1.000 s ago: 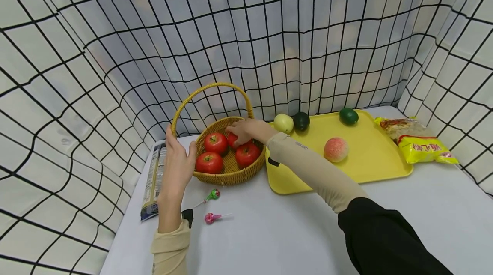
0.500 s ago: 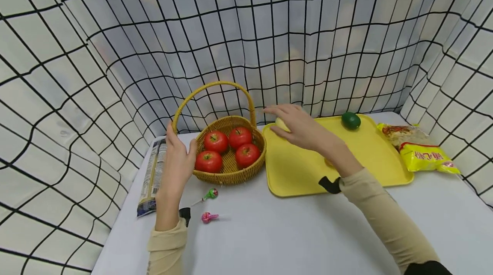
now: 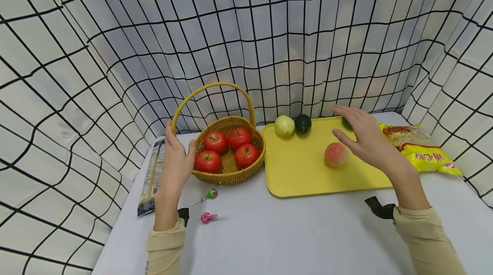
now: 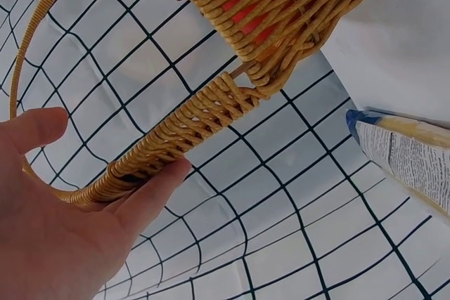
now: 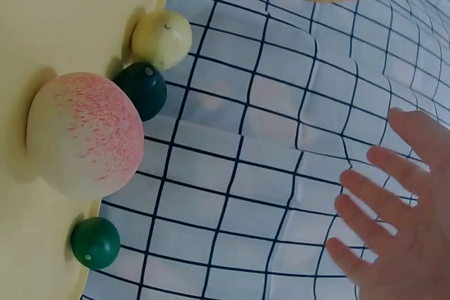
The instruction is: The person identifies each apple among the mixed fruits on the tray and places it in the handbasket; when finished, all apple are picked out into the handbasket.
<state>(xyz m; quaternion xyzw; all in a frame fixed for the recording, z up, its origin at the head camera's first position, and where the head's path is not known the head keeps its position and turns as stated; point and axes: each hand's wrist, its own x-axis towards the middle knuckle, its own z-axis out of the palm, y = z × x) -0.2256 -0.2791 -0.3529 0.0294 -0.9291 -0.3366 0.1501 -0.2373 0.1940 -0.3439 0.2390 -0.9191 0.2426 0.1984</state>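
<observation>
A wicker basket with a tall arched handle holds several red apples. My left hand rests against the left foot of the handle. In the left wrist view its straight fingers lie along the wicker, the thumb apart from it. Over the right part of the yellow tray hovers my right hand, fingers spread and holding nothing. Nearest to it are a pink-and-white peach and a dark green fruit, which the hand partly hides in the head view.
A pale yellow-green fruit and a blackish-green fruit sit at the tray's back left. Yellow snack bags lie right of the tray, a printed packet left of the basket. Two lollipops lie in front. Black-lined cloth walls surround the table.
My right hand has left the apple in the basket, passed over the tray's left side, and moved right past the peach. The left hand stays at the handle.
</observation>
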